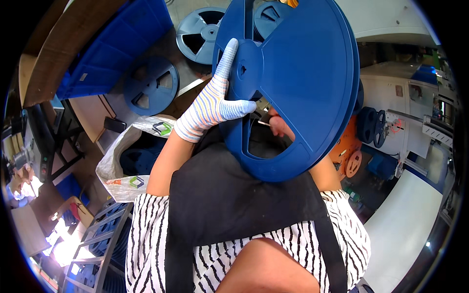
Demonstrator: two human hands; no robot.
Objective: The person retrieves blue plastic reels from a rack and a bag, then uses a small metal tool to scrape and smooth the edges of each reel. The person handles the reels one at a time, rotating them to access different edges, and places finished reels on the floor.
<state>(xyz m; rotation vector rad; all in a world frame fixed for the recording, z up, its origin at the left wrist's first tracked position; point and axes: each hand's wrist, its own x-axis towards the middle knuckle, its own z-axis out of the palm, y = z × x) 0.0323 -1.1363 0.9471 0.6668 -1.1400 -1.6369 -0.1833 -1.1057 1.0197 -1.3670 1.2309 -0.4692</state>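
A large blue plastic reel (308, 68) with two flanges stands tilted up in front of my chest. My left hand (207, 108), in a striped knit glove, grips it near the hub. Its index finger points up along the flange and its thumb lies across a spoke; the other fingers are hidden. Through the reel's lower opening part of my right hand (279, 126) shows, ungloved, with fingers bent behind the flange. By its fingertips is a small thin piece (264, 120) with a pale edge, too small to name. The rest of that hand is hidden.
More blue reels (151, 85) lie at the far left, beside a blue crate (115, 46) and a light blue reel (199, 34). A white woven sack (113, 163) holding reels stands left of me. A rack (93, 241) is at lower left; machinery (437, 129) stands right.
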